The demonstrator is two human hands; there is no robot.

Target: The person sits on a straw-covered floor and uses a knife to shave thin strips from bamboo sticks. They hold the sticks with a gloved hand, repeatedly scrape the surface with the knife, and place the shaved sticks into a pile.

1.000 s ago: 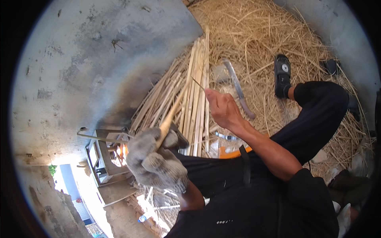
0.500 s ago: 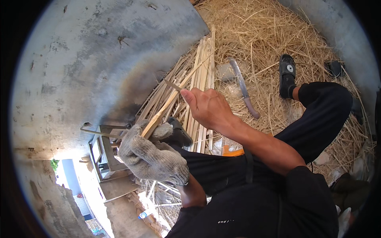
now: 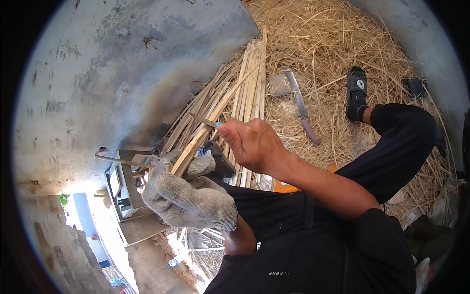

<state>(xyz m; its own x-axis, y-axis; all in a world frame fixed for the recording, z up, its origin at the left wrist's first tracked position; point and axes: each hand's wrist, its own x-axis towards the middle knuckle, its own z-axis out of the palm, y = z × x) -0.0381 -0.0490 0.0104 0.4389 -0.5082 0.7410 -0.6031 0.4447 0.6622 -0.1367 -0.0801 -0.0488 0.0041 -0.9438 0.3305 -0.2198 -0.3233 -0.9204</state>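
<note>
My left hand [image 3: 188, 193], in a grey knit work glove, is closed around the near end of a pale split bamboo strip [image 3: 188, 155]. The strip slants away to the upper right, over other strips on the ground. Bare and closed, my right hand [image 3: 252, 143] grips a small knife [image 3: 203, 120]; a bit of blue shows at its handle by my thumb, and the rest is hidden in my fist. Its narrow blade points left and lies across the strip, just beyond the glove. Whether the edge is biting into the strip I cannot tell.
Several long bamboo strips [image 3: 249, 83] lie beyond my hands along a stained grey wall [image 3: 112, 73]. A machete [image 3: 297, 98] rests on straw-like shavings [image 3: 313, 39], beside a grey block [image 3: 280, 85]. A wooden frame [image 3: 128, 196] stands at the left. My sandalled foot [image 3: 356, 93] is at the right.
My right hand and the knife have come nearer and slightly left, the blade now lying closer to the glove. The left hand keeps its hold on the strip, hardly shifted.
</note>
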